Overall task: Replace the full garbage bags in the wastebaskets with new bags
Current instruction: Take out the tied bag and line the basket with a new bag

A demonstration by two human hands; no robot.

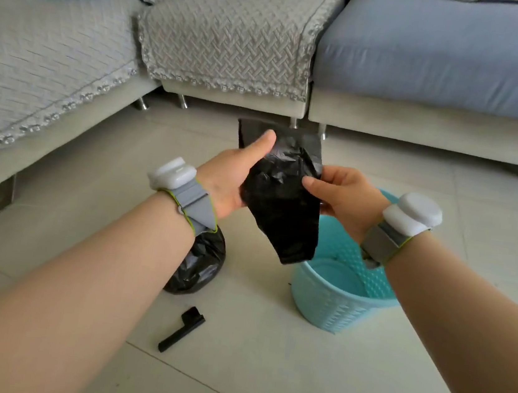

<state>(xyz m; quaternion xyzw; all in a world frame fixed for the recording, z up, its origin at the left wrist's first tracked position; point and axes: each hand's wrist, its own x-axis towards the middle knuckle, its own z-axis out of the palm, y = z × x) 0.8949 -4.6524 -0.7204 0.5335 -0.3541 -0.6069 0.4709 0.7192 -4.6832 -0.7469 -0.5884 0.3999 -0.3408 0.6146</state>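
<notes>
A new black garbage bag [278,198], still partly folded, hangs in the air between both hands. My left hand [234,173] grips its left side with the thumb pressed on the front. My right hand [343,193] pinches its right edge. Below and to the right stands a light blue plastic wastebasket [336,300] on the floor, with no bag lining it; the new bag's lower tip hangs over its rim. A full, tied black garbage bag [202,264] sits on the floor under my left wrist, partly hidden by it.
A black roll of bags [182,330] lies on the tiled floor near me. A grey L-shaped sofa [224,45] with a blue cushion [449,46] runs along the back and left, on metal legs.
</notes>
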